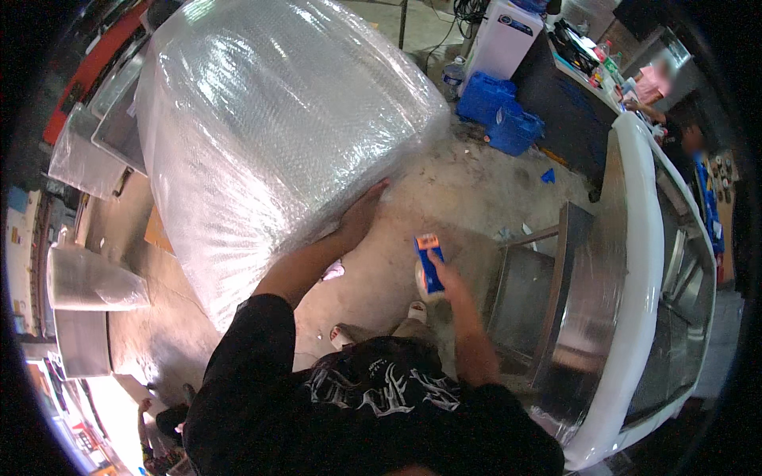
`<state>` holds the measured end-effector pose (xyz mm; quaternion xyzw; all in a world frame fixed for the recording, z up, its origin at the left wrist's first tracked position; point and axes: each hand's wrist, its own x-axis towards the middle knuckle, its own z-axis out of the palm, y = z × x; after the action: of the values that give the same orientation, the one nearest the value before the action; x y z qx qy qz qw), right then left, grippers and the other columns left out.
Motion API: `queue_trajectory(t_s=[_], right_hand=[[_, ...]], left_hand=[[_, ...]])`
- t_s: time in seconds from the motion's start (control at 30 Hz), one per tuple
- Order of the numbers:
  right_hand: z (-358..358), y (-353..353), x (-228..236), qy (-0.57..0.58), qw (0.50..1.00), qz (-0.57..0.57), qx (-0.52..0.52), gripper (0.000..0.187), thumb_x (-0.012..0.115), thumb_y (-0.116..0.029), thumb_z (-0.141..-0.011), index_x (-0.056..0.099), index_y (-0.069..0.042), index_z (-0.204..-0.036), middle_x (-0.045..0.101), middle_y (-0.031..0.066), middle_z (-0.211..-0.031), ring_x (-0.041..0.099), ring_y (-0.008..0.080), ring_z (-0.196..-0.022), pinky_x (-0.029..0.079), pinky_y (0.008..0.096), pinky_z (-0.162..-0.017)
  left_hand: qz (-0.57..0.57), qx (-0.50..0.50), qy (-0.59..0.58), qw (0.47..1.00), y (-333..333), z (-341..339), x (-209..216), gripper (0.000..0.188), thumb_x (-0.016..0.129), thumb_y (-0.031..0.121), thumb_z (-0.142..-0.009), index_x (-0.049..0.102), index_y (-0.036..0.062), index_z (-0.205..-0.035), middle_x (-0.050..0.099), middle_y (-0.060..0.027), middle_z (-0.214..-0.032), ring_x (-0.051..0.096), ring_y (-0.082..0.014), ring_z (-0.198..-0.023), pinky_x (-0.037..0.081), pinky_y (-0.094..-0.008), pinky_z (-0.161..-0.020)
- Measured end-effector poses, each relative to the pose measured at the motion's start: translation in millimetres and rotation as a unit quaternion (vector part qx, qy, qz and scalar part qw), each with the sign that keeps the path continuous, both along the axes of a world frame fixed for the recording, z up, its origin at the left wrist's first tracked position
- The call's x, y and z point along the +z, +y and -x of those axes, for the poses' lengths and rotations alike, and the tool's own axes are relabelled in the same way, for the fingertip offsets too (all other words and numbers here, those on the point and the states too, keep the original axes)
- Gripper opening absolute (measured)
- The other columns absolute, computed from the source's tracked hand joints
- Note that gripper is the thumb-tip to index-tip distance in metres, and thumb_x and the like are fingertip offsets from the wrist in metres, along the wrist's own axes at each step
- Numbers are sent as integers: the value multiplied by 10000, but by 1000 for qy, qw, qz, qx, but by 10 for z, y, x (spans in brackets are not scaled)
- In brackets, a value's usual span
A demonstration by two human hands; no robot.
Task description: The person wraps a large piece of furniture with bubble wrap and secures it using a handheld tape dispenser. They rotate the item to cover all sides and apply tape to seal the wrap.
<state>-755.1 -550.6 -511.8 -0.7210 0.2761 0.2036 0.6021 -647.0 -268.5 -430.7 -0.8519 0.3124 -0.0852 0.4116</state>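
A large bulky item in bubble wrap (286, 103) fills the upper left, its shiny film gathered in folds toward the lower left corner. My left hand (367, 208) lies against its near lower edge, fingers stretched out along the wrap and partly hidden by it. In my right hand (449, 278) is a blue and orange tape dispenser (429, 266), held upright over the floor with a pale roll showing at its lower end. The dispenser is apart from the wrapped item.
To my right stands a large metal unit with a white rounded rim (639, 262). Blue jugs (500, 111) and a white appliance (502, 40) are at the back. Wrapped pieces (91, 278) sit at the left. Another person (655, 83) is at the far right.
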Motion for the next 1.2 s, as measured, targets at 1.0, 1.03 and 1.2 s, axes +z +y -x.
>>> queue_trajectory(t_s=[1.0, 1.03, 1.2], right_hand=[[-855, 2035, 3505, -250, 674, 336, 609, 648, 677, -645, -836, 754, -42, -1060, 724, 251, -918, 708, 418, -839, 541, 490, -776], [-878, 1947, 3435, -264, 666, 353, 602, 653, 678, -647, -833, 754, -39, -1057, 723, 254, -908, 708, 418, -829, 540, 491, -769], [-1088, 1499, 3087, -207, 693, 376, 580, 688, 703, -623, -836, 716, 16, -1092, 712, 275, -986, 704, 406, -916, 540, 452, -827]], left_hand=[[721, 266, -346, 539, 1647, 1193, 1335, 506, 776, 233, -867, 644, 135, -1346, 567, -197, -1294, 468, -345, -1257, 334, -511, -1064], [726, 300, -309, 536, 1617, 1224, 1457, 613, 784, 243, -857, 566, 149, -1422, 496, -222, -1356, 425, -370, -1290, 315, -536, -1076], [715, 190, -242, 628, 1348, 1211, 1514, 745, 716, 136, -874, 386, 73, -1538, 459, -283, -1425, 423, -420, -1342, 320, -535, -1116]])
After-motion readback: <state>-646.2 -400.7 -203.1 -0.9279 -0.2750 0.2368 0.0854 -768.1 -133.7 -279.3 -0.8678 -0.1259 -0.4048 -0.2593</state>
